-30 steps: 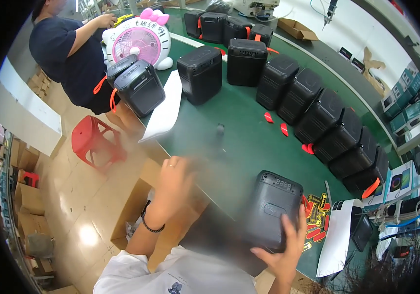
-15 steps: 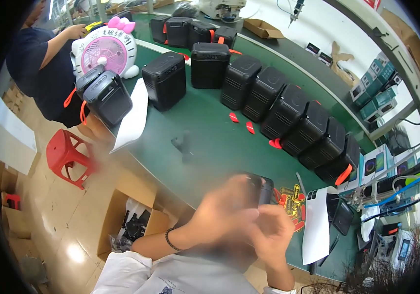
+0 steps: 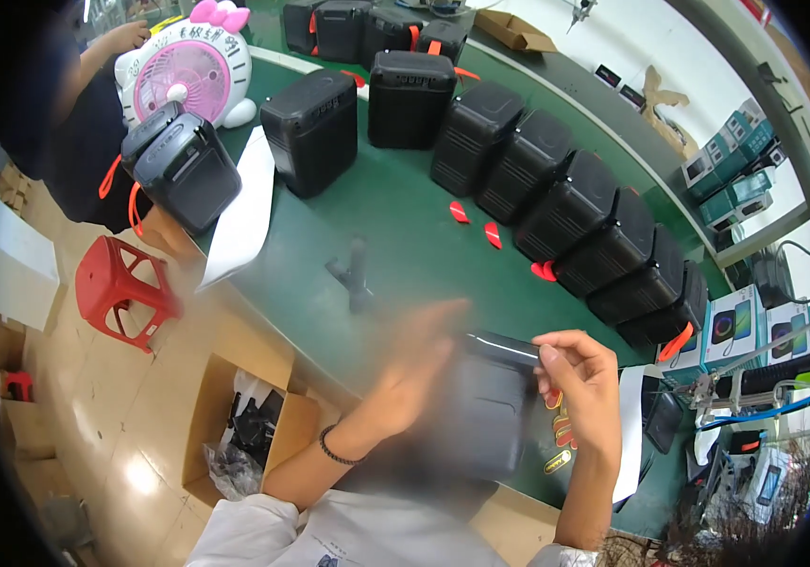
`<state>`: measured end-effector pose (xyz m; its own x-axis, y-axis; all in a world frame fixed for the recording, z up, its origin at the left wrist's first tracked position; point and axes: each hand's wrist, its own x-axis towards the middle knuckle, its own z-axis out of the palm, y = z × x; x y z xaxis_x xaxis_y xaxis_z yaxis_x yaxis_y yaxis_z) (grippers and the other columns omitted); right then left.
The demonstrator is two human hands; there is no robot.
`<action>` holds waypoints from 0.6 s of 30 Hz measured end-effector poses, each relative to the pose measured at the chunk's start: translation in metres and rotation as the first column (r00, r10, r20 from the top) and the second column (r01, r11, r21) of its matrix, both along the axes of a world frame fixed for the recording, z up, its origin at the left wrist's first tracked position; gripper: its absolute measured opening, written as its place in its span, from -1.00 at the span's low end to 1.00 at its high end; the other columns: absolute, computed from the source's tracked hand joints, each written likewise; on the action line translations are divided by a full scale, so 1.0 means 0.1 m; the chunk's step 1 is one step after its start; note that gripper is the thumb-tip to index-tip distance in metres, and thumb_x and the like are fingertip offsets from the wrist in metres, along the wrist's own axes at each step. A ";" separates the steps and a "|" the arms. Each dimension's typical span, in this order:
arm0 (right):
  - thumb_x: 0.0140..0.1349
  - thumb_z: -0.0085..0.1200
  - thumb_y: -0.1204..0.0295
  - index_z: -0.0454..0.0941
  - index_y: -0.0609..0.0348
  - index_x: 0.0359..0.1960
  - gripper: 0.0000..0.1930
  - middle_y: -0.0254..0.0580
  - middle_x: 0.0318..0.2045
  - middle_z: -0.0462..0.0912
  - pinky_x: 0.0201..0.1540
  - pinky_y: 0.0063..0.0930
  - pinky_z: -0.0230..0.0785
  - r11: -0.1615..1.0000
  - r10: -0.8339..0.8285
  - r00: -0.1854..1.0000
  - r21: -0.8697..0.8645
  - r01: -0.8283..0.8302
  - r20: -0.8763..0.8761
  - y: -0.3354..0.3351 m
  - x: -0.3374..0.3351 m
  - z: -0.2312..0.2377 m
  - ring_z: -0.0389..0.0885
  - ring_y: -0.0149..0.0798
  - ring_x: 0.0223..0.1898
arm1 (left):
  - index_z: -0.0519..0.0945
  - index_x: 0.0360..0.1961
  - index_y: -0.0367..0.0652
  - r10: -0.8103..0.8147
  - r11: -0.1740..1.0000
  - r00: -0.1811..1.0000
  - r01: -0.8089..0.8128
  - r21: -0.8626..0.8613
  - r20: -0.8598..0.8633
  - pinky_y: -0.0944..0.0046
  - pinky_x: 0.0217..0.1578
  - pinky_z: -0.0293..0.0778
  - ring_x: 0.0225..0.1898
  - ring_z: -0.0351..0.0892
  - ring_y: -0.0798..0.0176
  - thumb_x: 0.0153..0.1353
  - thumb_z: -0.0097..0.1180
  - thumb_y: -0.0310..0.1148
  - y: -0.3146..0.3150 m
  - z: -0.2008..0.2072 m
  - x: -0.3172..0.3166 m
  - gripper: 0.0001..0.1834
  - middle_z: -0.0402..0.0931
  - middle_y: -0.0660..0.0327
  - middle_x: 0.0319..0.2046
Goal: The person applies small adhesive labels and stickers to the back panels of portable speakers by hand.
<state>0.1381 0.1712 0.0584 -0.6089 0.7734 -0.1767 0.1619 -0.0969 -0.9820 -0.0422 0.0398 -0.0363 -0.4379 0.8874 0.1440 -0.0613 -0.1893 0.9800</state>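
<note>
A black boxy portable speaker (image 3: 494,402) with a glossy upper edge stands near my body at the bench's front, its lower part blurred. My right hand (image 3: 579,373) has its thumb and fingers closed on the upper right corner of this speaker. Smeared by motion, my left hand (image 3: 414,364) is beside the speaker's upper left edge; its fingers cannot be made out well. A small black part (image 3: 353,279) lies on the green bench, beyond my left hand. Red and gold oval stickers (image 3: 558,461) lie partly hidden behind my right hand and the speaker.
More black speakers (image 3: 570,208) stand in a curved row, some with orange straps. Red pieces (image 3: 493,235) lie before them. A white fan (image 3: 187,76), paper sheet (image 3: 239,213), red stool (image 3: 121,288), open carton (image 3: 202,449) and person (image 3: 74,142) are on the left.
My hands have parted from in front of the speaker. The right moved right and up to its corner, the left moved left. More of the speaker shows, and the view has shifted slightly.
</note>
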 end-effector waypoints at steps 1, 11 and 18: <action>0.41 0.19 0.53 0.70 0.36 -0.07 -0.84 -0.31 -0.43 0.67 -0.43 -0.68 0.33 1.000 0.023 0.999 -0.008 -0.023 0.034 -0.01 -0.02 -0.01 0.53 -0.57 -0.49 | 0.31 0.42 -0.34 -0.072 0.997 0.997 0.071 -0.028 -0.021 0.12 0.51 -0.01 0.48 0.21 0.13 0.57 -0.26 -0.35 0.01 0.00 -0.02 -0.51 0.33 0.05 0.41; 0.39 0.21 0.56 0.71 0.36 -0.10 -0.86 -0.37 -0.38 0.65 -0.38 -0.71 0.22 0.999 0.016 0.998 0.030 -0.018 0.062 0.00 -0.04 -0.05 0.46 -0.63 -0.41 | 0.45 0.25 -0.35 -0.207 0.978 0.974 0.207 0.015 0.090 0.18 0.43 0.14 0.40 0.31 0.16 0.59 -0.33 -0.33 0.09 0.11 0.00 -0.57 0.42 0.01 0.31; 0.29 0.29 0.56 0.76 0.25 -0.13 -0.86 -0.34 -0.25 0.54 -0.30 -0.69 0.26 0.935 -0.075 0.985 0.354 0.016 0.154 -0.09 -0.02 -0.15 0.50 -0.55 -0.28 | 0.49 0.19 -0.33 -0.187 0.981 0.979 0.191 -0.040 0.075 0.18 0.40 0.19 0.34 0.39 0.14 0.60 -0.31 -0.29 0.08 0.12 0.00 -0.58 0.48 0.00 0.24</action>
<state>0.1365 0.1620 0.0439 -0.5578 0.8298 0.0171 0.3253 0.2375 -0.9153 -0.0420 0.0482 -0.0239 -0.2692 0.9601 0.0752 -0.1613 -0.1219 0.9793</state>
